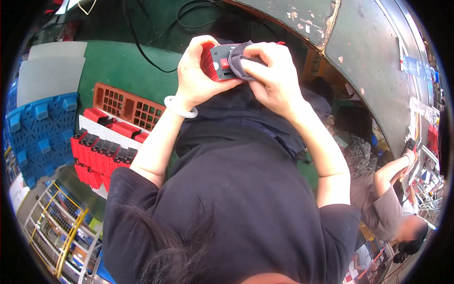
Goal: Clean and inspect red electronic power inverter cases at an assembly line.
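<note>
A red box with finned sides (206, 62) and a dark end panel, which carries a small red switch (224, 63), is held above my lap. My left hand (196, 78) grips it from the left, fingers over the far side and thumb along the near side. With my right hand (276, 78) I pinch a dark grey cloth (235, 62) against the panel's right part. The cloth and my fingers cover the box's right end. A white bangle (180, 108) circles my left wrist.
Left of me, several red units with black ends (101, 154) lie on a white board beside a brown perforated crate (125, 104). Farther left is a blue plastic pallet (42, 135). A black cable (146, 54) crosses the green surface. A worn table (359, 52) stands front right; another person (378, 201) works at right.
</note>
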Available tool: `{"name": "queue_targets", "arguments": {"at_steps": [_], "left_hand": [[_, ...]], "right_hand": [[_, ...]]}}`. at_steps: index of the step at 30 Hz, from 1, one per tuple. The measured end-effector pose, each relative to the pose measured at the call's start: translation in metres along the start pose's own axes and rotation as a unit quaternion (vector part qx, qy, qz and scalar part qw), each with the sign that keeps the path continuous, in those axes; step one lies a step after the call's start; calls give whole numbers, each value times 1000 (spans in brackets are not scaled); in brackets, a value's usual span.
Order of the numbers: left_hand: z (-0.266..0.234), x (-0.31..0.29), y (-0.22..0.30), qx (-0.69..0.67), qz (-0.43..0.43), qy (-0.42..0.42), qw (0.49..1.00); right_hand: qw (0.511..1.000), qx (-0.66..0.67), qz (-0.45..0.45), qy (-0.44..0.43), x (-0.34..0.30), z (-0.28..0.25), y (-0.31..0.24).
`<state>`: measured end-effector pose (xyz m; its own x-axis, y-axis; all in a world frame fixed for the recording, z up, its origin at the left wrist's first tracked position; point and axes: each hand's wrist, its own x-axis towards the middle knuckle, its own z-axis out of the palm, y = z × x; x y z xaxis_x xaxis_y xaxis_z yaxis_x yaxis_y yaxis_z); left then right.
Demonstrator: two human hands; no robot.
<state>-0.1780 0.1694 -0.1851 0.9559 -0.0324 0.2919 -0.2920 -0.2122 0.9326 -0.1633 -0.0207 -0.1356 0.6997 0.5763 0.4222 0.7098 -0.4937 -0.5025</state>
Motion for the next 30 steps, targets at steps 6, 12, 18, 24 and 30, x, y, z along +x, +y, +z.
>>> {"name": "queue_targets", "arguments": {"at_steps": [6, 12, 18, 24, 30], "left_hand": [[0, -1, 5, 42, 0, -18, 999], [-1, -3, -1, 1, -14, -19, 1000], [3, 1, -1, 21, -13, -5, 1000], [-1, 3, -10, 5, -37, -4, 999], [3, 4, 0, -54, -39, -19, 998]], "right_hand": [[993, -39, -109, -37, 1, -10, 14], [987, 32, -144, -63, 10, -13, 16], [996, 90, -4, -10, 8, 1, 21], [998, 35, -37, 20, 3, 4, 2], [994, 17, 35, 106, -5, 20, -11]]}}
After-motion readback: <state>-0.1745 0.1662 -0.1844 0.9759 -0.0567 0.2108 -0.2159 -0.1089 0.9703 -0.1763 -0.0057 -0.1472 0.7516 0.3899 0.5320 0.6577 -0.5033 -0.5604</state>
